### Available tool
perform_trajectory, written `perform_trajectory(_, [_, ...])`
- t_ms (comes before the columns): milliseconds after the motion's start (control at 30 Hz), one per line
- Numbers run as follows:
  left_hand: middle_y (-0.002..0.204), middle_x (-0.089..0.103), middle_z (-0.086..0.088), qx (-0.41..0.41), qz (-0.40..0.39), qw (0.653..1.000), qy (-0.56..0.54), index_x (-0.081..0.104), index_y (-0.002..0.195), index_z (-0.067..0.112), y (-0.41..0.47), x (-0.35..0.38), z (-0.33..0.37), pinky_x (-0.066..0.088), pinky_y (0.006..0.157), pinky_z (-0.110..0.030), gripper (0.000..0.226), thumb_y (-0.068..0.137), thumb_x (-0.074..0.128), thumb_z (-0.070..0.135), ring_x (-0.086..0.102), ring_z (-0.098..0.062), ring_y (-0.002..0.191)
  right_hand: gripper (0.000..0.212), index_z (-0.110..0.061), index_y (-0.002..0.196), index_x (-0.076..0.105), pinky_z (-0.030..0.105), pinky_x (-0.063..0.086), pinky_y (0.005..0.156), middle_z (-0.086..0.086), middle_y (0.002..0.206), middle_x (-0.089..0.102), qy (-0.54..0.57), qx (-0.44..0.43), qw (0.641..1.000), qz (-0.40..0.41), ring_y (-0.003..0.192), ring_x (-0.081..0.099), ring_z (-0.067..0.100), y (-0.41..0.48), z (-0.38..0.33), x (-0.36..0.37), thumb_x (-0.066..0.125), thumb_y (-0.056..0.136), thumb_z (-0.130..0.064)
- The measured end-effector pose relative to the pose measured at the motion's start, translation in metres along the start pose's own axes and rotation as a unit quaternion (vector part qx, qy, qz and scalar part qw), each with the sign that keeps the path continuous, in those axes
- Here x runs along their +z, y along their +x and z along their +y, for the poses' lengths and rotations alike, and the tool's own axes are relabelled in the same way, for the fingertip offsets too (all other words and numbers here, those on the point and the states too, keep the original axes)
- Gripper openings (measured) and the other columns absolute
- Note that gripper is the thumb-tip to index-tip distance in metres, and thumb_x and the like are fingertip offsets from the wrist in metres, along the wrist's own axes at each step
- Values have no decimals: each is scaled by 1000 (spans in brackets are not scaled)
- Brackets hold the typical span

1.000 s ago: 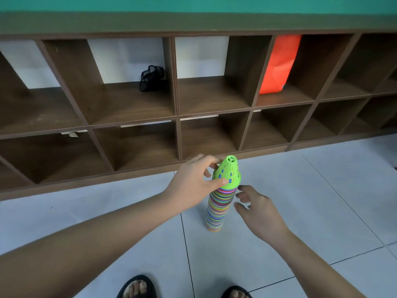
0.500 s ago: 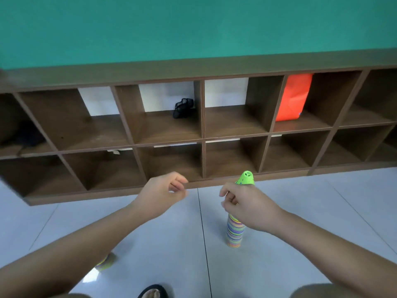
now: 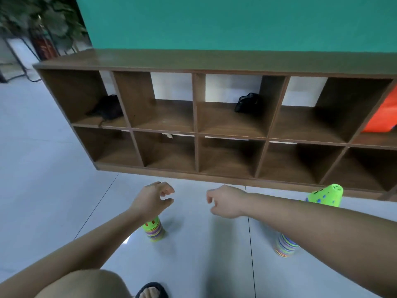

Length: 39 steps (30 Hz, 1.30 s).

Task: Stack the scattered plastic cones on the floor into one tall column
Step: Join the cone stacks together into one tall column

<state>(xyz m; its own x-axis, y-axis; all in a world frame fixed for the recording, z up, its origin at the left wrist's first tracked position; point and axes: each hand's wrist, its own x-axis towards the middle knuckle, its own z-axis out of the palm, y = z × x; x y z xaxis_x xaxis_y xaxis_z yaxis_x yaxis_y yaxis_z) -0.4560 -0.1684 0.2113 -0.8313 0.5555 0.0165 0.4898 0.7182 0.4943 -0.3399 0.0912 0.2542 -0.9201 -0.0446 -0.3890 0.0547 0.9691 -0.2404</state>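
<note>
A tall column of striped plastic cones (image 3: 285, 247) with a green cone on top (image 3: 325, 195) stands on the floor at the right; my right forearm hides its middle. A short stack of cones (image 3: 154, 230), green on top, stands on the floor just below my left hand. My left hand (image 3: 151, 201) hovers above that short stack with fingers curled and apart, holding nothing. My right hand (image 3: 225, 201) is in mid-air between the two stacks, fingers loosely bent, holding nothing.
A low brown cubby shelf (image 3: 214, 61) runs along the green wall behind the cones. Black items (image 3: 247, 103) lie in two upper cubbies and an orange bag (image 3: 384, 117) at the far right. My knee (image 3: 81, 284) and a sandalled foot (image 3: 151, 291) are at the bottom.
My right hand let go of the tall column and moved left. The view swung left, so the column now sits at the right and a short stack has come into view under my left hand.
</note>
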Motion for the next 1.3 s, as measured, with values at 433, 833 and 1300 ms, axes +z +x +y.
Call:
perform_trajectory(433, [120, 60, 10, -102, -34, 994, 34, 72, 123, 41, -2, 59, -147, 50, 84, -30, 26, 97, 72, 39, 61, -14, 113, 33, -25, 123, 59, 33, 55, 83, 5, 120, 67, 137, 33, 987, -74, 100, 65, 27, 152, -61, 151, 58, 91, -31])
perform_trajectory(833, [100, 71, 13, -176, 31, 983, -51, 62, 120, 44, -13, 59, -219, 56, 76, -31, 18, 103, 57, 41, 72, -3, 84, 69, -23, 147, 43, 33, 50, 91, 9, 129, 66, 307, 113, 936, -132, 117, 65, 30, 236, -87, 234, 67, 84, -39])
perform_trajectory(1300, [104, 73, 11, -176, 59, 972, -142, 65, 122, 41, 2, 12, -178, 53, 73, -28, 22, 101, 65, 38, 71, -5, 92, 92, -36, 149, 40, 37, 58, 95, -1, 128, 64, 419, 134, 894, -83, 113, 67, 20, 217, -91, 173, 79, 66, -45])
